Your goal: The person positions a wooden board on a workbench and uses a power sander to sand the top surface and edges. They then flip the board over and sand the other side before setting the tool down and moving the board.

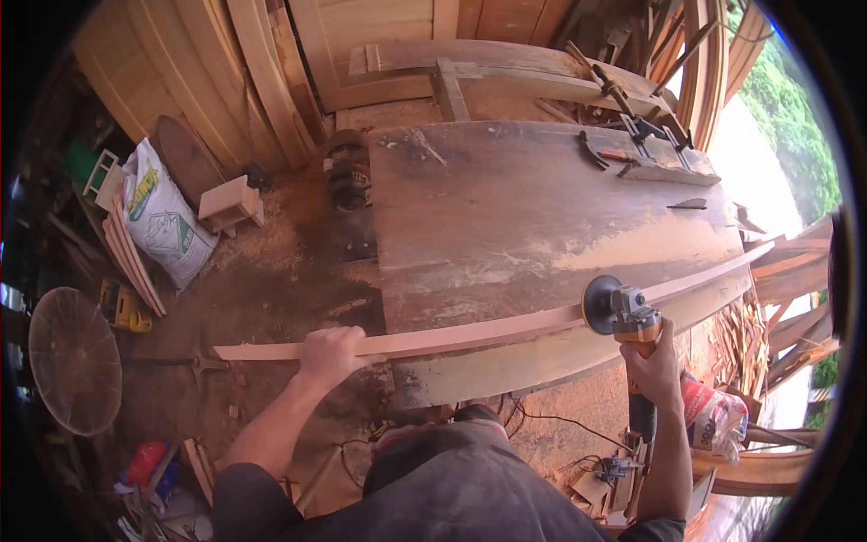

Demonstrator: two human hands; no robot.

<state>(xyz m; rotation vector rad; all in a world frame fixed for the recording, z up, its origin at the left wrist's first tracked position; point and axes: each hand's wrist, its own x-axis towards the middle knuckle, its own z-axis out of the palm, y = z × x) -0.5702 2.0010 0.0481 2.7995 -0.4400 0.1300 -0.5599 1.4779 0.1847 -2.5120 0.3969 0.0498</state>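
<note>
A long, narrow wooden strip [470, 332] lies along the near edge of the workbench [506, 208], its left end sticking out past the bench. My left hand [330, 354] is closed around the strip near that overhanging end. In my right hand [652, 366] is an angle grinder [635, 316], gripped by its body. The grinder's round dark disc [600, 304] meets the strip right of its middle; whether it is spinning cannot be made out. Sawdust covers parts of the bench top.
A pedestal fan [75, 361] stands at the left, near a white sack [167, 217] and a yellow power tool [125, 305]. On the bench's far right lie a hammer [603, 155] and clamps [643, 126]. Cables [578, 419] trail below the bench. Wooden panels [163, 81] lean at the back.
</note>
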